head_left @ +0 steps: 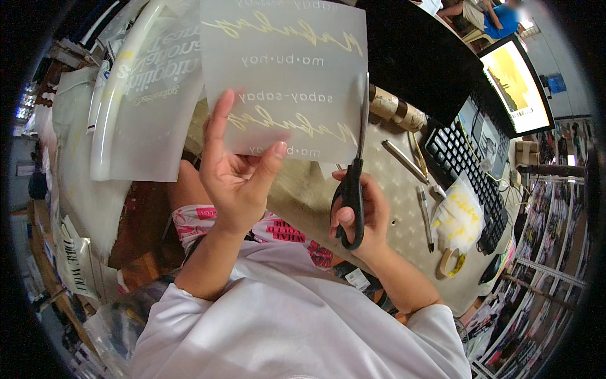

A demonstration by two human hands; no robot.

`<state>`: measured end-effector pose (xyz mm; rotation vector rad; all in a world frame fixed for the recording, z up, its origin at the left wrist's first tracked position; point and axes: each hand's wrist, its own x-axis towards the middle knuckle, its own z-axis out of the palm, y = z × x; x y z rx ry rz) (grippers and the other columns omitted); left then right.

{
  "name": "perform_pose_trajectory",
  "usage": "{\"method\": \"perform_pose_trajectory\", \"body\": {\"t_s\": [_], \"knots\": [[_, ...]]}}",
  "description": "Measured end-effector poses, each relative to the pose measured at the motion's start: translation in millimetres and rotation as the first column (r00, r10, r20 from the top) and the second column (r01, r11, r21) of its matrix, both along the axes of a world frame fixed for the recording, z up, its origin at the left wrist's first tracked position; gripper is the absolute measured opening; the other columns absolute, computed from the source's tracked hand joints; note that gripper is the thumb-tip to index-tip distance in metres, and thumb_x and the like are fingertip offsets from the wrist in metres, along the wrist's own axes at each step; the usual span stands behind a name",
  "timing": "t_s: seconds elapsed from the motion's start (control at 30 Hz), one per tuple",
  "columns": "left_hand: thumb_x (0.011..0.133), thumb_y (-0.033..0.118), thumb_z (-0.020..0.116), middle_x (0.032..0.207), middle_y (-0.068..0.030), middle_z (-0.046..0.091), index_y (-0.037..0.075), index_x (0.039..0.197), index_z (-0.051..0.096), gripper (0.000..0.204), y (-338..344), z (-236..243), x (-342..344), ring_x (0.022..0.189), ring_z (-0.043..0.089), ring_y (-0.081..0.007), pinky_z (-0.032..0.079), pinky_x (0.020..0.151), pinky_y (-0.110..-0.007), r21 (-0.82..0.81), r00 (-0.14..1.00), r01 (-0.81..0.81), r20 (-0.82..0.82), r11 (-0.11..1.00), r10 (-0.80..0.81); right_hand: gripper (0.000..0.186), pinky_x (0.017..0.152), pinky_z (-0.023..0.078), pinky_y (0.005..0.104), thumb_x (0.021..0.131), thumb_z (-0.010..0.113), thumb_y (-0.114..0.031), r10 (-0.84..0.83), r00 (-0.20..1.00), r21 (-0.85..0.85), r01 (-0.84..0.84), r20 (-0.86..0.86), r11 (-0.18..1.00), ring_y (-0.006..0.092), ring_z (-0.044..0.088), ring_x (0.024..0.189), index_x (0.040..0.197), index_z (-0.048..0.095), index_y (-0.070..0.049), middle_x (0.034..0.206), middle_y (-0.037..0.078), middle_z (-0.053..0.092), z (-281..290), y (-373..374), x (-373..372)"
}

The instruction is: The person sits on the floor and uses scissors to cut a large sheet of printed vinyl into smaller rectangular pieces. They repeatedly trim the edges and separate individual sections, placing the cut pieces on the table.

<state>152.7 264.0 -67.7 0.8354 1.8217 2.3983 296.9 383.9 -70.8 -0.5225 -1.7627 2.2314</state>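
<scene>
A translucent film sheet (284,76) with mirrored gold script and white lettering is held up in front of me. My left hand (240,180) pinches its lower edge, thumb in front at the bottom and a finger raised against the left side. In my right hand (372,211) is a pair of black-handled scissors (355,189), thumb and fingers through the loops. Its blades point away from me along the sheet's right edge. I cannot tell whether the film lies between the blades.
On the left lies a larger rolled translucent sheet (117,82). The table at right bears a black keyboard (464,167), a lit monitor (517,88), a pen (426,218), crumpled film scraps (459,211), a tape roll (452,261) and a mouse (492,268). Someone in blue (503,20) sits beyond.
</scene>
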Motion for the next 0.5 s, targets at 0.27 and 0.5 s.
{"method": "perform_pose_trajectory", "body": {"t_s": [0.27, 0.5], "knots": [[0.079, -0.008, 0.063, 0.133, -0.0132, 0.037, -0.003, 0.139, 0.027, 0.07, 1.3, 0.7, -1.1, 0.115, 0.049, -0.0211, 0.051, 0.09, -0.031, 0.004, 1.0, 0.016, -0.01, 1.0, -0.016, 0.053, 0.043, 0.035, 0.0197, 0.081, 0.073, -0.023, -0.039, 0.999, 0.117, 0.035, 0.027, 0.993, 0.0037, 0.049, 0.049, 0.119, 0.047, 0.003, 0.06, -0.004, 0.048, 0.6, -1.8, 1.2], [0.08, -0.006, 0.064, 0.138, -0.0139, 0.032, -0.001, 0.141, 0.023, 0.074, -3.0, -7.1, 2.9, 0.117, 0.049, -0.024, 0.051, 0.09, -0.033, -0.035, 0.997, 0.072, -0.004, 0.997, -0.073, 0.057, 0.043, 0.036, 0.0195, 0.08, 0.074, -0.027, -0.068, 0.998, 0.025, 0.068, -0.001, 0.997, 0.0047, 0.051, 0.048, 0.119, 0.047, 0.003, 0.061, -0.004, 0.05, -1.1, 1.8, 0.5]]}}
